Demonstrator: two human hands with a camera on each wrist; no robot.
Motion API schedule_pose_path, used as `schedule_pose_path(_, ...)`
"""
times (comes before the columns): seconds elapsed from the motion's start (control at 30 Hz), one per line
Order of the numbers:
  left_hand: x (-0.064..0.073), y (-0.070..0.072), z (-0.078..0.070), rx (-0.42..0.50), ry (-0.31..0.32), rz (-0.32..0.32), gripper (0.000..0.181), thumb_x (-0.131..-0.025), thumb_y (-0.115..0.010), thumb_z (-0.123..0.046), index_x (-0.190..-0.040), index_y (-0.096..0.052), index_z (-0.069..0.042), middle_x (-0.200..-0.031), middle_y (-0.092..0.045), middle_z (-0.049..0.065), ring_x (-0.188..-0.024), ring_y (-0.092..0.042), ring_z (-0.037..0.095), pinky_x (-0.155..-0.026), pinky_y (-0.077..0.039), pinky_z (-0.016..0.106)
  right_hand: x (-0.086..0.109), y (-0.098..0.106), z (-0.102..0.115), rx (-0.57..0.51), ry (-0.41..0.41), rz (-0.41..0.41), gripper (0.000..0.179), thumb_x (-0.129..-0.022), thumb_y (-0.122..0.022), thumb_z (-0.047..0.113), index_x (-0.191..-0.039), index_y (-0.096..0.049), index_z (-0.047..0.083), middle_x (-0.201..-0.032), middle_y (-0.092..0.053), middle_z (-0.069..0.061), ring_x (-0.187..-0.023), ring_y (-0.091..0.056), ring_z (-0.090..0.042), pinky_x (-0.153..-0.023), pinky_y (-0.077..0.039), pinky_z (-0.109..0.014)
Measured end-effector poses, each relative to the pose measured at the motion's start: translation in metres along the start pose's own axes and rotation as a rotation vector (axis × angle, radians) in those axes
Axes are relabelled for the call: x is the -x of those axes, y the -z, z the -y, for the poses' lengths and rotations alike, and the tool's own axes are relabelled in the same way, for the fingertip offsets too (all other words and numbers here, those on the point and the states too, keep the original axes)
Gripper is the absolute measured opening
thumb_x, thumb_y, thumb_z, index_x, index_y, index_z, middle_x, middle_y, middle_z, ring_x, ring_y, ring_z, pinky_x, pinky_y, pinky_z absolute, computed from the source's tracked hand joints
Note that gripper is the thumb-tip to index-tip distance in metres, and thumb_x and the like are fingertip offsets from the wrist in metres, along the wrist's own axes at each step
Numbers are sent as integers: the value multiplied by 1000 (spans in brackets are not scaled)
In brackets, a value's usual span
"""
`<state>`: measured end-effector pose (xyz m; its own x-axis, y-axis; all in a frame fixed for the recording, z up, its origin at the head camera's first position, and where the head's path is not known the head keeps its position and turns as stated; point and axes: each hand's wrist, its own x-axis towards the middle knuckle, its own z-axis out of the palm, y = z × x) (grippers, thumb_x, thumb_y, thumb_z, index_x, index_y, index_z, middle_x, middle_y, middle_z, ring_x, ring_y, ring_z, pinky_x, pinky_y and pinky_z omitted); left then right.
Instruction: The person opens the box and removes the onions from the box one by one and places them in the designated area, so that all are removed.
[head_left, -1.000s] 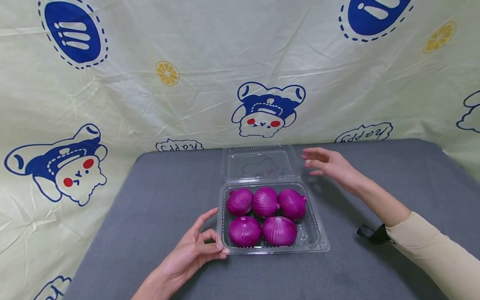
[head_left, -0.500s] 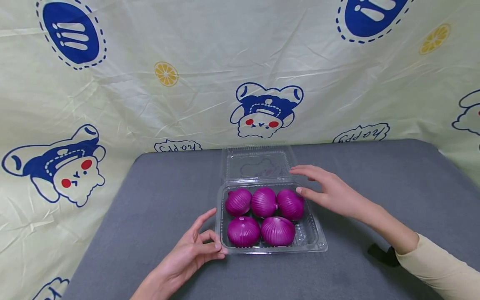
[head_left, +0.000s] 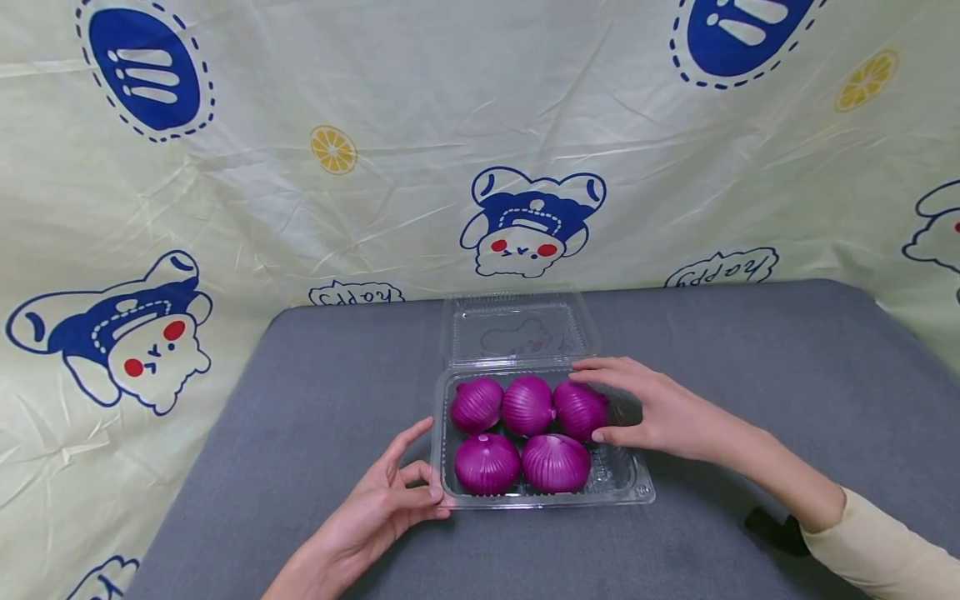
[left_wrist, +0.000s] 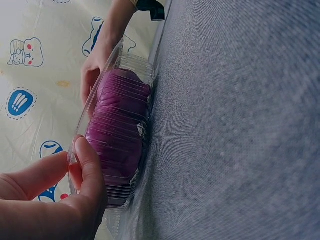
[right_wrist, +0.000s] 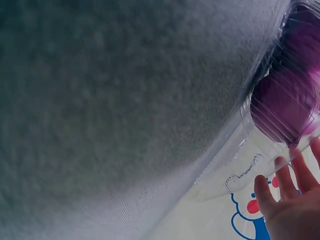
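Note:
A clear plastic clamshell container (head_left: 622, 487) rests on the grey surface, its lid (head_left: 517, 325) folded open toward the back. Several purple onions fill its base in two rows, with a gap at the near right corner. My left hand (head_left: 382, 496) pinches the container's near left rim between thumb and fingers, seen closely in the left wrist view. Around the back right onion (head_left: 580, 410), my right hand (head_left: 660, 408) spreads its fingers on the far side and its thumb on the near side. In the right wrist view, its extended fingers (right_wrist: 302, 172) lie close to the onion's tip; contact is unclear.
Grey cloth (head_left: 337, 375) covers the table. A pale curtain (head_left: 405, 83) with cartoon prints hangs right behind its back edge. A dark strap (head_left: 776, 532) sits at the right wrist by the sleeve (head_left: 877, 542).
My right hand has come in from the right of the lid, moving left and nearer, to stand around the back right onion. The left hand keeps its hold on the rim.

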<state>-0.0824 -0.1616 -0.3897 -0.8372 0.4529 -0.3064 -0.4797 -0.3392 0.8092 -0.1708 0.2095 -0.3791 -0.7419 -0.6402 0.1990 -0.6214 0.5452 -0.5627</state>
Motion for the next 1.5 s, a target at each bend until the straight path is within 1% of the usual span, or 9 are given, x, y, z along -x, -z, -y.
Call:
schedule_pose_path(0.23,0,1,0,-1,5,5,85,-90,-60,10,-155,-16,-21,-86,-56,7,-84,-65,24,-86,-54,37,0,-5,2,7,-14,22,68,-81,-82,33,-142,-52,24,-147,-45,0,-134,-41,-28,-97,-44,-59)
schedule_pose_path(0.37,0,1,-1,9,17,-3,84,-90,-60,9,-155,-18,-22,-87,-57,8,-85,-65,24,-87,-53,38,-1,-6,2,15,-28,41,72,-80,-82,34,-144,-50,24,-147,-45,0,-134,-41,-28,-98,-44,-57)
schedule_pose_path(0.57,0,0,-1,5,21,-11,82,-91,-60,8,-155,-19,-22,-88,-57,9,-86,-65,25,-88,-53,38,-6,-4,3,16,-34,96,75,-80,-83,33,-145,-48,22,-147,-45,-1,-132,-43,-28,-93,-51,-47)
schedule_pose_path(0.67,0,0,-1,3,19,-10,82,-91,-60,8,-155,-19,-22,-88,-56,9,-86,-65,25,-88,-53,38,-8,-4,4,12,-50,132,76,-80,-83,31,-146,-47,20,-146,-45,-3,-130,-43,-28,-89,-53,-42)
schedule_pose_path(0.83,-1,0,0,-1,15,-10,83,-90,-60,9,-155,-19,-22,-87,-56,8,-85,-65,25,-87,-53,38,-10,-3,4,2,-90,162,79,-79,-83,31,-147,-45,18,-146,-45,-6,-129,-44,-29,-88,-53,-39)
schedule_pose_path(1.0,-1,0,0,-5,10,-12,83,-90,-60,9,-155,-18,-21,-87,-56,8,-85,-64,25,-87,-53,38,-11,-2,5,23,-85,156,77,-78,-83,33,-145,-47,19,-144,-47,-5,-127,-47,-28,-88,-53,-40)
schedule_pose_path(1.13,-1,-1,0,-4,9,-19,83,-90,-60,9,-155,-18,-21,-87,-56,8,-84,-64,24,-87,-53,38,-12,-1,6,64,-45,126,75,-77,-84,32,-143,-50,21,-141,-51,-1,-124,-49,-24,-87,-53,-41)
schedule_pose_path(1.33,0,-2,-1,-11,8,-27,82,-91,-59,9,-155,-19,-21,-87,-56,8,-84,-64,24,-87,-53,39,-12,-2,7,104,-8,75,75,-75,-86,29,-142,-52,21,-140,-52,2,-122,-48,-21,-88,-51,-46)
schedule_pose_path(1.5,0,-2,-1,-13,4,-35,82,-90,-59,11,-155,-19,-20,-87,-56,8,-82,-64,23,-86,-54,38,-11,-2,9,133,-1,36,78,-75,-87,28,-144,-50,21,-143,-50,1,-125,-46,-23,-91,-49,-52)
